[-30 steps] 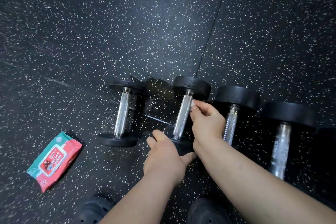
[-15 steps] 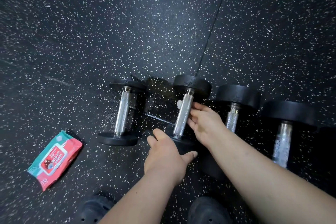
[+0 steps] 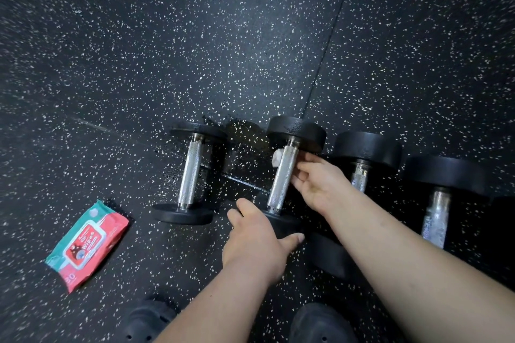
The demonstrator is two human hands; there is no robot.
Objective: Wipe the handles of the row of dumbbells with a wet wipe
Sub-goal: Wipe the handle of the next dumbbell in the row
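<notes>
Left hand point(image 3: 256, 242) grips the second dumbbell point(image 3: 296, 131) by its near head; right hand point(image 3: 317, 184) curls, holding the wet wipe point(image 3: 277, 157) round the handle point(image 3: 282, 178).

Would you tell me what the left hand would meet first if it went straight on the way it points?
The left hand grips the near head of the second dumbbell, so that stops it at once; beyond, likely the handle, where the right hand holds the wipe.

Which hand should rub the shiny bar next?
Right. The right hand holds the wipe against the second dumbbell's handle, while the left hand grips its near weight, probably steadying it.
</notes>
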